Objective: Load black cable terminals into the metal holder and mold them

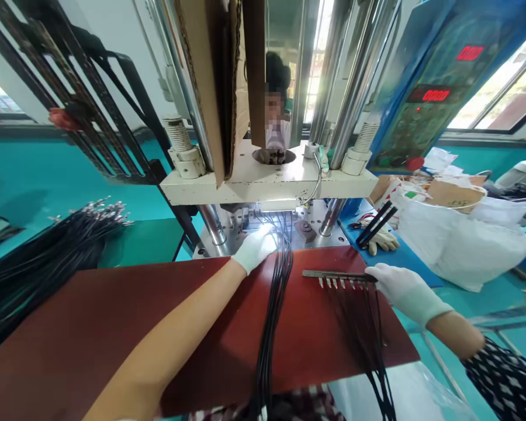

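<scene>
My left hand [255, 250], in a white glove, reaches to the front of the press's lower mould [251, 220]. Its fingers are closed at a bundle of black cables [279, 275], though bright glare blurs the fingertips. From the mould the cables run over the red-brown board [201, 327] toward my body. On the right, my gloved right hand [398, 287] grips the end of a narrow metal bar [333, 275], held over the board. Several metal cable ends sit along that bar, and a second bunch of thin black cables [368, 345] hangs from it.
The press's cream plate [245, 190] spans above the mould between steel columns. A control box [447, 76] with red digits stands at upper right. Many black cables [56, 263] lie at left. At right are a glove [383, 241], black bars [377, 224] and white sacks [460, 240].
</scene>
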Demonstrator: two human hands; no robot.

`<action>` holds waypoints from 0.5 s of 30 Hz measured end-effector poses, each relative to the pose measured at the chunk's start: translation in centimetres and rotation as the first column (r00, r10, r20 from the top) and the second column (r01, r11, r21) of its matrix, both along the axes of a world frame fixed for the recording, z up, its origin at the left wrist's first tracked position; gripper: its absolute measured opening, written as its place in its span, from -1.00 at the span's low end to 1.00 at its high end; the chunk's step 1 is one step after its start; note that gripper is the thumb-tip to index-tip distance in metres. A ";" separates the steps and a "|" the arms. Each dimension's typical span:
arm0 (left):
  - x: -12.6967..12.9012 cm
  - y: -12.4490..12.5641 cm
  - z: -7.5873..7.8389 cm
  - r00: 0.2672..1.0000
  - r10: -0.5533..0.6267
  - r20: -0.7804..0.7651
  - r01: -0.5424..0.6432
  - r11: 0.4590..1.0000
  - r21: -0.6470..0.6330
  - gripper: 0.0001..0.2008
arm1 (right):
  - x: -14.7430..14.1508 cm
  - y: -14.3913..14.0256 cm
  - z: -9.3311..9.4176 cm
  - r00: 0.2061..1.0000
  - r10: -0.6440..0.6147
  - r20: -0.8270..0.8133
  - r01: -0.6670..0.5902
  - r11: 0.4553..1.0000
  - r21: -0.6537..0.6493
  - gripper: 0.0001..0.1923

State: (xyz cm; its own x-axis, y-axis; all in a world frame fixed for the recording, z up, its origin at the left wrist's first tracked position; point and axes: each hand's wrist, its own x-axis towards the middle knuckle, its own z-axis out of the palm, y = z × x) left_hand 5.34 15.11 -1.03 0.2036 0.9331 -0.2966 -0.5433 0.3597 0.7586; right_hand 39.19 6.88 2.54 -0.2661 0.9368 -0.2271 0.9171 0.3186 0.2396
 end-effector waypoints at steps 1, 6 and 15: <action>0.6 1.0 0.1 0.999 -0.040 0.030 0.041 0.999 -0.033 -0.73 | 0.1 0.1 0.1 0.999 -0.030 0.023 0.031 0.999 -0.017 -0.64; 2.8 3.2 1.1 0.966 -0.219 0.140 0.239 0.959 -0.150 -0.59 | -4.8 2.2 0.2 0.999 0.026 -0.036 -0.030 0.992 -0.118 -0.67; 1.3 2.7 -1.4 0.924 -0.268 0.273 0.328 0.922 -0.205 -0.65 | -14.6 11.2 0.9 0.834 0.301 -0.462 -0.417 0.893 -0.170 -0.80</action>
